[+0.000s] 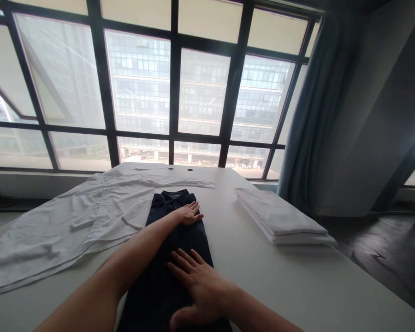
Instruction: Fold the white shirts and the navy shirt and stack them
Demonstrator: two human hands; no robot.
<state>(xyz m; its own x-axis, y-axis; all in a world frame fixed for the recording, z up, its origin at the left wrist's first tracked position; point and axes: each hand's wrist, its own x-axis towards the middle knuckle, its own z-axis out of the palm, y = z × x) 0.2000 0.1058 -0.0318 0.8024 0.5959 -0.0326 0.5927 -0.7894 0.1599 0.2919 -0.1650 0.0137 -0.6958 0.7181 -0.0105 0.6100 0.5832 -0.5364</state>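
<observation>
A dark navy shirt [166, 258] lies folded into a long narrow strip on the white table [297, 286], collar at the far end. My left hand [188, 214] rests flat and open on the shirt just below the collar. My right hand [197, 286] lies flat on the shirt nearer to me, fingers spread and open. Neither hand holds anything.
A white shirt [69, 221] is spread out over the left part of the table. A stack of folded white garments [283, 219] sits at the right. Large windows [173, 92] stand behind the table, and a blue curtain [318, 115] hangs at the right.
</observation>
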